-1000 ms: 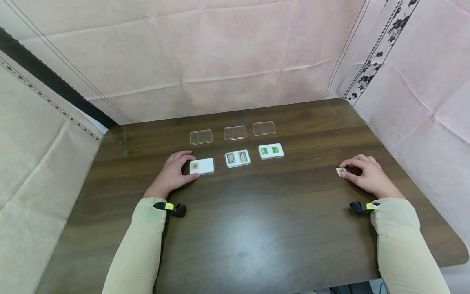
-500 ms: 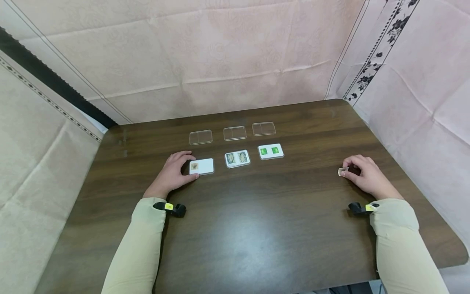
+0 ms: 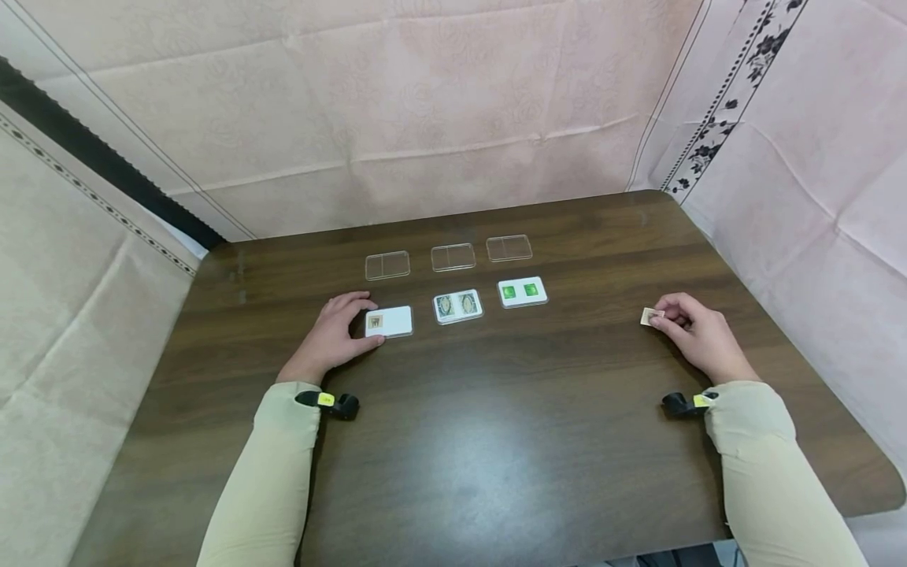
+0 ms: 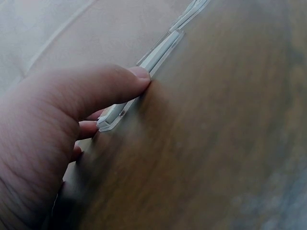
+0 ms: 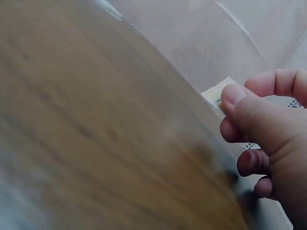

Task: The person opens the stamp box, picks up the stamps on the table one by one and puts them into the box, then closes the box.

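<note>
My right hand [image 3: 701, 339] pinches a small postage stamp [image 5: 217, 92] between thumb and finger, over the right part of the table. The stamp's toothed edge shows in the right wrist view; its picture is mostly behind the thumb. At the left, my left hand [image 3: 333, 335] holds a small flat clear case [image 3: 397, 320], thumb on the near edge and fingers at its far left corner. Inside the case is a white insert with one brownish stamp [image 3: 375, 321] at its left end; the right part of the insert is bare white.
Right of the held case lie a case with two dark oval-patterned stamps [image 3: 457, 305] and a case with two green stamps [image 3: 523, 291]. Three clear lids [image 3: 387, 265] lie in a row behind them. The brown table [image 3: 453, 441] meets pale cloth hangings [image 3: 460, 102] at the back.
My right hand has lifted and shifted slightly left with the stamp, which turned between the fingers. My left hand and the cases have stayed in place.
</note>
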`<action>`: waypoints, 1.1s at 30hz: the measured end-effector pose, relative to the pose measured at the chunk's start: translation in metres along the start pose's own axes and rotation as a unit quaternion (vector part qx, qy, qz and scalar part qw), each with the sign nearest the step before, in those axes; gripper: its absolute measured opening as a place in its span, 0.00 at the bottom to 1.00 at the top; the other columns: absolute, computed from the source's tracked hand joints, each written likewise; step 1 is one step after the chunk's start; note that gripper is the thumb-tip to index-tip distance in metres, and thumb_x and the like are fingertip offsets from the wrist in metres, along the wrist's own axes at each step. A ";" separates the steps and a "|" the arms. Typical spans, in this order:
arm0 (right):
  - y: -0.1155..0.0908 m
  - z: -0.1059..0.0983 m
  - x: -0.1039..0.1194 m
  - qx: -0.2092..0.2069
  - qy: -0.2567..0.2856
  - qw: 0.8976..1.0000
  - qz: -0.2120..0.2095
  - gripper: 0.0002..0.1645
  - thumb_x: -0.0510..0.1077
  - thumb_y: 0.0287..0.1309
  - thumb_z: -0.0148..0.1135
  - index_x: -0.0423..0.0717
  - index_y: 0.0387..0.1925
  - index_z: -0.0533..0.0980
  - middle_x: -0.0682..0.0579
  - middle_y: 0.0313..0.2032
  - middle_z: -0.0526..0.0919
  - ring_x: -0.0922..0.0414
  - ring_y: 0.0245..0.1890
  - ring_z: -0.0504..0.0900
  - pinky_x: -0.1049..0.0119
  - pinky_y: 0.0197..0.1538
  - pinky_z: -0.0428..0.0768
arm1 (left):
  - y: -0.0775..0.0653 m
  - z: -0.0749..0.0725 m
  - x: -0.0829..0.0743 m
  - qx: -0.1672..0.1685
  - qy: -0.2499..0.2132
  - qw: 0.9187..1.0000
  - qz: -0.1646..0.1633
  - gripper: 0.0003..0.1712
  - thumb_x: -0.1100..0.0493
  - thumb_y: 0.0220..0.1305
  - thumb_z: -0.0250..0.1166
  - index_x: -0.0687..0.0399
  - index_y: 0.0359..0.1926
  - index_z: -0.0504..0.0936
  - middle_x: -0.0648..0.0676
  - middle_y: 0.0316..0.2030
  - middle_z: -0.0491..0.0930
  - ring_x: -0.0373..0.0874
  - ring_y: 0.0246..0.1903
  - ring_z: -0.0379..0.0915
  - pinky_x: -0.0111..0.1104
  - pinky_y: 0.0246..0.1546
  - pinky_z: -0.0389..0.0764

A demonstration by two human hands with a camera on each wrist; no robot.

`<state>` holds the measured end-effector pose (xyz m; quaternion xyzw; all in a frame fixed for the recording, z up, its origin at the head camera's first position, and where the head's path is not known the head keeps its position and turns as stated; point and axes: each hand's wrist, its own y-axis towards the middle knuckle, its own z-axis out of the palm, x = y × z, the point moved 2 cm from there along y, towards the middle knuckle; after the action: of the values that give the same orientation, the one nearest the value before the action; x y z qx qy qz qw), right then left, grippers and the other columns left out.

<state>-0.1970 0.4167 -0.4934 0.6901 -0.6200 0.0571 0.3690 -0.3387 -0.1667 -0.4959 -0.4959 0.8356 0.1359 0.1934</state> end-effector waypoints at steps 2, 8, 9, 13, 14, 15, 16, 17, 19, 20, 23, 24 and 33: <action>0.002 0.004 0.003 -0.009 0.011 1.000 0.004 0.12 0.33 0.57 0.73 0.45 0.41 0.79 0.51 0.30 0.82 0.72 0.28 0.73 0.82 0.35 0.68 | 0.000 0.000 -0.001 0.000 -0.002 1.000 -0.002 0.37 0.40 0.60 0.72 0.51 0.65 0.74 0.56 0.74 0.60 0.57 0.73 0.50 0.59 0.71 0.53; 0.008 0.016 0.015 -0.038 0.033 0.999 0.010 0.13 0.35 0.59 0.72 0.43 0.46 0.81 0.51 0.29 0.81 0.70 0.27 0.72 0.80 0.34 0.68 | 0.000 -0.001 -0.001 0.001 -0.004 1.000 -0.003 0.37 0.40 0.59 0.72 0.51 0.64 0.74 0.56 0.74 0.60 0.57 0.73 0.50 0.58 0.71 0.53; 0.009 0.019 0.017 -0.041 0.037 0.998 0.013 0.14 0.36 0.59 0.72 0.43 0.47 0.81 0.50 0.29 0.81 0.70 0.27 0.72 0.80 0.34 0.67 | -0.001 -0.001 -0.001 0.000 -0.005 1.000 -0.002 0.37 0.40 0.59 0.72 0.51 0.64 0.74 0.56 0.74 0.60 0.57 0.73 0.50 0.58 0.71 0.53; 0.014 0.031 0.028 -0.051 0.054 0.997 0.017 0.14 0.36 0.60 0.71 0.42 0.47 0.80 0.49 0.27 0.83 0.69 0.27 0.73 0.80 0.33 0.68 | 0.000 -0.001 0.000 -0.003 -0.006 1.000 0.002 0.37 0.40 0.59 0.72 0.51 0.64 0.75 0.56 0.74 0.60 0.56 0.73 0.50 0.58 0.71 0.53; 0.016 0.035 0.031 -0.053 0.058 0.997 0.012 0.13 0.36 0.60 0.71 0.41 0.46 0.80 0.50 0.27 0.83 0.69 0.26 0.73 0.80 0.33 0.68 | 0.000 -0.001 0.000 -0.004 -0.006 1.000 0.002 0.37 0.40 0.59 0.72 0.52 0.64 0.75 0.56 0.74 0.61 0.56 0.73 0.51 0.58 0.71 0.54; 0.017 0.039 0.035 -0.053 0.064 0.996 0.007 0.13 0.36 0.59 0.71 0.41 0.45 0.80 0.50 0.27 0.83 0.69 0.26 0.73 0.80 0.32 0.69 | 0.000 -0.001 0.000 -0.005 -0.007 1.000 0.002 0.37 0.40 0.59 0.72 0.51 0.64 0.75 0.56 0.74 0.61 0.56 0.73 0.51 0.58 0.71 0.54; 0.019 0.044 0.040 -0.055 0.070 0.996 -0.001 0.13 0.35 0.59 0.72 0.41 0.45 0.80 0.50 0.26 0.83 0.69 0.25 0.74 0.80 0.32 0.69 | 0.000 0.000 0.000 -0.006 -0.007 1.000 0.002 0.37 0.40 0.59 0.72 0.51 0.64 0.75 0.56 0.74 0.61 0.56 0.73 0.51 0.58 0.71 0.54; 0.021 0.049 0.045 -0.056 0.076 0.995 -0.009 0.12 0.35 0.58 0.72 0.41 0.44 0.81 0.50 0.26 0.83 0.68 0.25 0.74 0.79 0.32 0.70 | -0.001 0.000 0.001 -0.006 -0.007 1.000 0.002 0.37 0.40 0.59 0.72 0.51 0.64 0.75 0.56 0.74 0.60 0.57 0.72 0.51 0.58 0.70 0.55; 0.025 0.060 0.055 -0.055 0.090 0.994 -0.022 0.12 0.35 0.58 0.72 0.41 0.44 0.81 0.50 0.26 0.83 0.68 0.25 0.75 0.80 0.32 0.70 | -0.001 0.000 0.001 -0.007 -0.006 1.000 0.001 0.37 0.39 0.59 0.72 0.51 0.64 0.75 0.56 0.74 0.60 0.57 0.72 0.51 0.58 0.70 0.55; 0.028 0.066 0.061 -0.053 0.095 0.994 -0.027 0.12 0.35 0.58 0.72 0.41 0.43 0.81 0.50 0.27 0.84 0.67 0.26 0.75 0.79 0.33 0.71 | -0.001 0.000 0.001 -0.007 -0.007 1.000 0.000 0.37 0.39 0.59 0.72 0.51 0.64 0.75 0.57 0.74 0.60 0.57 0.72 0.51 0.59 0.70 0.55; 0.036 0.085 0.081 -0.045 0.109 0.992 -0.036 0.11 0.37 0.59 0.72 0.42 0.44 0.82 0.50 0.28 0.84 0.64 0.28 0.78 0.78 0.35 0.72 | -0.001 0.000 0.001 -0.005 -0.006 1.000 0.001 0.38 0.39 0.59 0.72 0.52 0.64 0.75 0.57 0.74 0.60 0.58 0.72 0.51 0.60 0.70 0.55; 0.038 0.092 0.088 -0.041 0.113 0.992 -0.038 0.11 0.38 0.60 0.71 0.43 0.44 0.82 0.51 0.29 0.85 0.63 0.29 0.78 0.77 0.36 0.73 | -0.002 -0.001 0.001 -0.006 -0.006 1.000 0.000 0.37 0.39 0.59 0.72 0.51 0.64 0.75 0.57 0.74 0.60 0.58 0.72 0.51 0.59 0.70 0.55; 0.056 0.151 0.153 0.011 0.131 0.989 -0.060 0.10 0.43 0.65 0.68 0.46 0.46 0.82 0.52 0.32 0.86 0.56 0.33 0.81 0.59 0.40 0.78 | 0.000 0.000 0.001 -0.005 -0.001 1.000 -0.002 0.37 0.40 0.59 0.72 0.51 0.64 0.74 0.57 0.74 0.60 0.58 0.73 0.50 0.60 0.70 0.55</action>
<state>-0.2696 0.2074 -0.4959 0.7166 -0.5232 0.1321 0.4420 -0.3394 -0.1673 -0.4963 -0.4984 0.8336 0.1408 0.1922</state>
